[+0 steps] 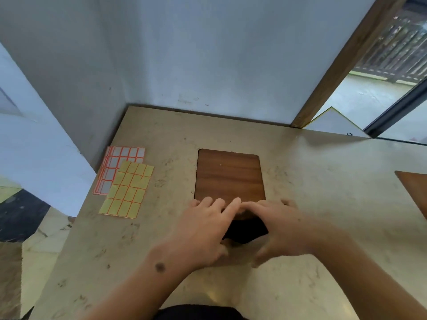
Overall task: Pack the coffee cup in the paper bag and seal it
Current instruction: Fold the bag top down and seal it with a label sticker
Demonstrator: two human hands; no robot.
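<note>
A brown paper bag [235, 252] stands on the table in front of me, seen from above, with a dark opening [245, 229] showing between my hands. My left hand [203, 232] holds its left side, fingers reaching over the far edge and thumb on the near side. My right hand [284, 229] holds the right side the same way. The fingertips of both hands meet at the far edge. The coffee cup is not visible; whether it is inside the dark opening I cannot tell. Both hands are slightly blurred.
A wooden board [228, 174] lies on the beige table [323, 204] just beyond the bag. A yellow label sheet [129, 190] overlaps a white and orange label sheet [120, 162] at the left. Another wooden piece [413, 188] shows at the right edge. A wall stands behind.
</note>
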